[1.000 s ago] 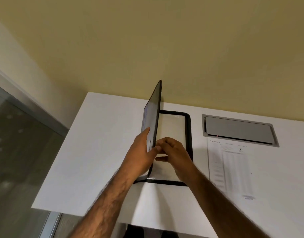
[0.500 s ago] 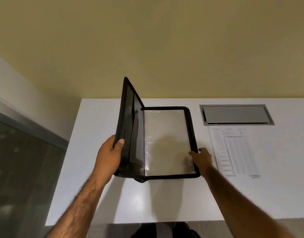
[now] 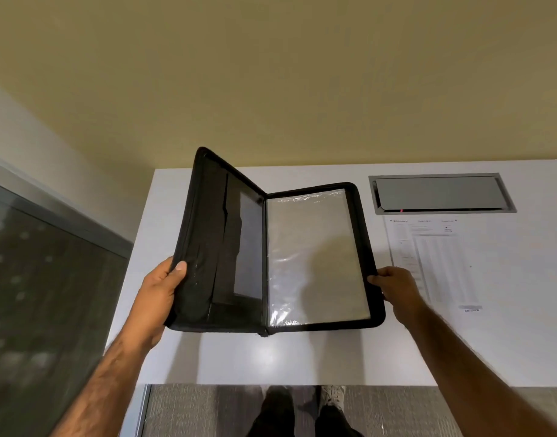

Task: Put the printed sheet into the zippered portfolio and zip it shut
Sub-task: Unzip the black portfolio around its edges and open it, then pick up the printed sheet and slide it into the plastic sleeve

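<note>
Between both hands (image 3: 159, 294), open portfolio (image 3: 220, 247), sleeves empty.

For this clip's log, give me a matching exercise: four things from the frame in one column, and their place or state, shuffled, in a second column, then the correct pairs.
Things:
1. printed sheet
2. portfolio
3. left hand
4. metal hatch

Places or states:
A. grips the raised black cover at its outer edge
B. set flush into the table, beyond the paper
C. lies flat on the white table, right of the open case
D. unzipped, spread open, clear sleeve showing

Pairs: 1-C, 2-D, 3-A, 4-B
</note>
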`<action>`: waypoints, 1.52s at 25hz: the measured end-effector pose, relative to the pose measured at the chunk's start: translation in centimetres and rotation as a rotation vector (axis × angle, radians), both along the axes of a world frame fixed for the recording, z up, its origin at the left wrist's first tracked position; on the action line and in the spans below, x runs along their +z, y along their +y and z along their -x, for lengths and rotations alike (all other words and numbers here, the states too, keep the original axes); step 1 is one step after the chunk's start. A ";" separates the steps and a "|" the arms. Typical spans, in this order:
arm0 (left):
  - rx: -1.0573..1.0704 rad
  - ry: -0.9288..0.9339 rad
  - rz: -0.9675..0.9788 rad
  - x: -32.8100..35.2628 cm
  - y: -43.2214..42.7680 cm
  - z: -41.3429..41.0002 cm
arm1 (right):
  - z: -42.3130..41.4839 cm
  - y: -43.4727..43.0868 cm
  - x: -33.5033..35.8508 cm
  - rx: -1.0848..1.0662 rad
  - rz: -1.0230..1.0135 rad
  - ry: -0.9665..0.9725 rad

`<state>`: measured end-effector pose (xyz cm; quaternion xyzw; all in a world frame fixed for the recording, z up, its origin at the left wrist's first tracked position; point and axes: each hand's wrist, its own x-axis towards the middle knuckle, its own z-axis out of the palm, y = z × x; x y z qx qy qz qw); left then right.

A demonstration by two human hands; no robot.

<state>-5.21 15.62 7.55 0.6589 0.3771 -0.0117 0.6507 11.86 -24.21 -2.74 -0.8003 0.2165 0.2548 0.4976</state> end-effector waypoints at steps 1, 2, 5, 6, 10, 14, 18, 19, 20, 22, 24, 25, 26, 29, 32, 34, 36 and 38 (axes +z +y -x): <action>0.012 -0.006 0.039 -0.3 0.2 1.0 | 0.4 -0.6 -0.1 0.014 0.001 -0.001; 0.019 -0.007 0.069 -0.7 0.3 1.9 | 0.9 -1.2 -0.1 0.036 0.004 0.003; 0.043 0.010 0.106 -2.4 0.6 4.3 | 2.4 -2.1 -0.7 0.074 -0.004 0.033; 0.050 0.021 0.083 -3.0 0.8 5.0 | 2.9 -2.2 -0.9 0.069 -0.002 0.043; 0.050 0.180 -0.255 -5.1 1.9 6.4 | 4.4 -2.7 -2.5 0.024 0.049 0.065; 0.063 0.356 -0.593 -8.4 1.7 5.6 | 4.6 -2.3 -3.9 0.024 0.189 -0.008; 0.109 0.374 -0.607 -10.7 1.2 3.2 | 3.4 -1.4 -3.9 0.089 0.286 -0.109; 0.107 0.387 -0.646 -11.0 0.9 2.7 | 3.0 -1.3 -3.9 0.121 0.317 -0.137; 0.084 0.411 -0.751 -11.2 0.3 2.2 | 2.9 -1.0 -4.0 0.161 0.364 -0.175; -0.040 0.417 -1.032 -11.3 -1.9 0.8 | 3.1 -0.3 -4.4 0.302 0.521 -0.281; -0.320 0.311 -1.149 -11.5 -5.7 -0.8 | 4.0 0.8 -5.2 0.530 0.641 -0.373; -0.476 0.258 -1.146 -12.1 -7.7 -1.5 | 4.4 1.4 -5.5 0.654 0.668 -0.394; -0.609 0.235 -1.135 -13.1 -9.5 -2.0 | 4.7 2.1 -5.8 0.758 0.681 -0.409; -0.790 0.235 -1.146 -16.1 -13.2 -2.4 | 5.3 3.7 -6.9 0.924 0.725 -0.456; -0.866 0.256 -1.188 -17.8 -14.2 -1.9 | 5.1 3.6 -7.7 0.937 0.761 -0.437; -0.886 0.263 -1.195 -18.3 -14.0 -1.6 | 5.3 3.2 -8.3 0.934 0.772 -0.432; -0.896 0.259 -1.200 -18.6 -13.6 -1.5 | 5.5 3.0 -8.8 0.929 0.776 -0.461; -0.922 0.257 -1.192 -18.8 -13.5 -1.5 | 5.7 2.9 -9.0 0.933 0.781 -0.476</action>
